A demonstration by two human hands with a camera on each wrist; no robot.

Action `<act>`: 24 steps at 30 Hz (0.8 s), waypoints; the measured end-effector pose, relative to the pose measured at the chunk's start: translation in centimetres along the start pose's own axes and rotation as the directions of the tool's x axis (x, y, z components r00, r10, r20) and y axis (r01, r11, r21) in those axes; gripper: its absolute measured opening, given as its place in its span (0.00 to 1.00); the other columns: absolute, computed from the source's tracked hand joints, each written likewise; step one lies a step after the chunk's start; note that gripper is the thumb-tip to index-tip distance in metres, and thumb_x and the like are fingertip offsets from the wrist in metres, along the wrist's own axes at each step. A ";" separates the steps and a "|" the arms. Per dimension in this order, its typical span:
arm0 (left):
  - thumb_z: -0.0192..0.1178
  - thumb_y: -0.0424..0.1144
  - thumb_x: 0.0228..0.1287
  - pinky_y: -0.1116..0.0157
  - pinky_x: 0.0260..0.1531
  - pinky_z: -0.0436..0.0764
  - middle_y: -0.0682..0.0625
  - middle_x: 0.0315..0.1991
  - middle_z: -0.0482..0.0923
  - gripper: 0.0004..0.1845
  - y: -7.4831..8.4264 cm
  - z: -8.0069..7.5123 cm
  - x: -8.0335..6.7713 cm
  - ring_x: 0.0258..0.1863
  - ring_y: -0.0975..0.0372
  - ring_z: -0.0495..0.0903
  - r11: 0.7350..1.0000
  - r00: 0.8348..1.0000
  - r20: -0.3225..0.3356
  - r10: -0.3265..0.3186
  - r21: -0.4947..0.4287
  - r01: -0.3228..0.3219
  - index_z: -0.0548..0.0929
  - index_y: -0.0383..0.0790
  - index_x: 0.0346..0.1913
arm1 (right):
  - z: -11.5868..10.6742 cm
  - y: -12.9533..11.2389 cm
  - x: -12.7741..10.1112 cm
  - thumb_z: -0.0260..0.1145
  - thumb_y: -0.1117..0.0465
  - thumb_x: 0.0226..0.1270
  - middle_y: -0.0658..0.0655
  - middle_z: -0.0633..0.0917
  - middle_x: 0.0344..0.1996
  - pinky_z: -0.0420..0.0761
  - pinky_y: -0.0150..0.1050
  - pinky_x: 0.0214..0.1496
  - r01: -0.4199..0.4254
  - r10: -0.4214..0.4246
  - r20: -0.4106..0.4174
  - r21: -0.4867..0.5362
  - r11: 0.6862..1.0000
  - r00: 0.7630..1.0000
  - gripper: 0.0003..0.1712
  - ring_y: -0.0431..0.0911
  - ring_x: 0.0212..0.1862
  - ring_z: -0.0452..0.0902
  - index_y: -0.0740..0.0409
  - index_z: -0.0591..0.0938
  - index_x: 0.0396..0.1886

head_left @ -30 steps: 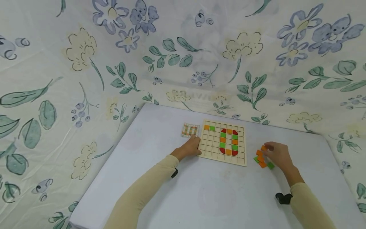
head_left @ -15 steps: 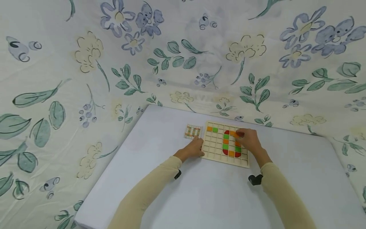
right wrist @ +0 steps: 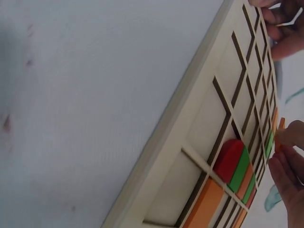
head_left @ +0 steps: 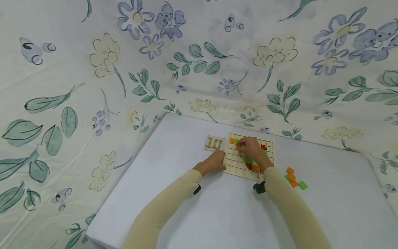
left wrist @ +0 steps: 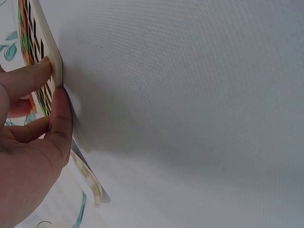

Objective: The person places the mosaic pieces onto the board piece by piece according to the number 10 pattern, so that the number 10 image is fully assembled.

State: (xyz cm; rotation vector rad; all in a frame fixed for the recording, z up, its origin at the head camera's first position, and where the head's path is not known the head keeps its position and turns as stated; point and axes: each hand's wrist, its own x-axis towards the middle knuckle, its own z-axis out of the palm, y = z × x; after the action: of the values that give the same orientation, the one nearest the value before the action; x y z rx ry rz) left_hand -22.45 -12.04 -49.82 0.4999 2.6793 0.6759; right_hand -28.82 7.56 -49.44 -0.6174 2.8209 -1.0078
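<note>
A wooden grid board (head_left: 233,162) lies on the white table, with red, green and orange pieces set in some cells. My left hand (head_left: 214,161) holds the board at its left edge; in the left wrist view the thumb is on the rim and a finger against the side. Between thumb and fingertips, my right hand (head_left: 253,149) pinches an orange square tile (head_left: 238,145) over the board's upper left. In the right wrist view this orange tile (right wrist: 281,124) stands tilted near a green tile (right wrist: 269,142). The right hand and forearm hide part of the coloured pieces.
A small printed pattern card (head_left: 214,143) lies left of the board, partly behind the left hand. Right of the board is a loose pile of orange and green tiles (head_left: 291,177). Floral cloth (head_left: 202,69) hangs behind the table (head_left: 224,214).
My right hand has carried an orange tile from the pile on the right, leftward across the board to its upper left. The left hand stays at the board's left edge.
</note>
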 end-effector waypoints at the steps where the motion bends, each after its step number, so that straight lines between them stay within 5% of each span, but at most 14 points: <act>1: 0.69 0.35 0.60 0.66 0.38 0.73 0.45 0.42 0.63 0.21 0.1 0.0 0.1 0.37 0.60 0.67 1.000 1.000 -0.002 0.000 -0.002 0.000 0.72 0.31 0.50 | 0.1 -0.1 0.1 0.69 0.68 0.60 0.61 0.86 0.44 0.78 0.48 0.48 -0.005 0.005 0.004 -0.008 1.000 1.000 0.12 0.53 0.44 0.77 0.65 0.87 0.44; 15: 0.69 0.35 0.60 0.66 0.40 0.73 0.44 0.43 0.66 0.24 0.7 0.2 0.5 0.37 0.60 0.67 0.999 1.000 -0.009 0.000 0.035 0.000 0.71 0.29 0.54 | 0.8 0.6 0.9 0.64 0.73 0.59 0.60 0.84 0.40 0.73 0.40 0.35 -0.028 0.032 0.049 -0.077 0.997 0.998 0.14 0.50 0.35 0.72 0.66 0.87 0.44; 24: 0.69 0.35 0.60 0.65 0.40 0.74 0.43 0.44 0.65 0.25 0.8 0.0 0.4 0.36 0.61 0.67 1.000 1.000 -0.017 -0.019 0.023 0.020 0.71 0.29 0.55 | 0.8 0.5 1.2 0.63 0.75 0.59 0.64 0.85 0.44 0.79 0.45 0.43 0.063 -0.060 0.034 -0.102 0.993 0.998 0.13 0.53 0.44 0.79 0.68 0.87 0.43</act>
State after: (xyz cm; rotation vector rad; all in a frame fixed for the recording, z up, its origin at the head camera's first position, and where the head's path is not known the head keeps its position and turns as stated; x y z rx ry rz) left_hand -22.60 -11.24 -49.48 0.4759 2.7068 0.6465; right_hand -29.94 7.03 -50.30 -0.7285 2.8579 -0.8582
